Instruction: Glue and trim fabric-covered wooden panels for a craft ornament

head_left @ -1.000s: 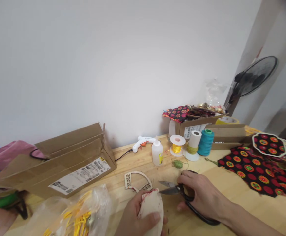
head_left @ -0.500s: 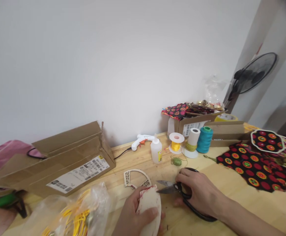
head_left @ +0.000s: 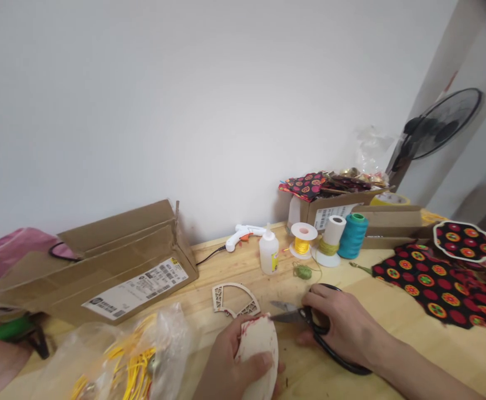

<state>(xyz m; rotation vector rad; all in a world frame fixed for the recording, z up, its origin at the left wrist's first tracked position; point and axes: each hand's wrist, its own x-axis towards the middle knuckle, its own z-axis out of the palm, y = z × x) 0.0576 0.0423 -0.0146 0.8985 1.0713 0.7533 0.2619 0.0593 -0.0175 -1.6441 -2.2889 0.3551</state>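
I log this as a small craft workshop: on the wooden table (head_left: 330,333) I observe 1 white glue gun (head_left: 243,236), 1 glue bottle (head_left: 268,253), 1 teal thread cone (head_left: 353,236), 1 spool of yellow cord (head_left: 302,244), patterned fabric (head_left: 439,283) and 1 labelled carton (head_left: 130,278) at left.

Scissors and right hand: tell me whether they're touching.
Touching. The head view shows the scissors held in the right hand, its fingers lying over the upper black handle loop with no gap between.
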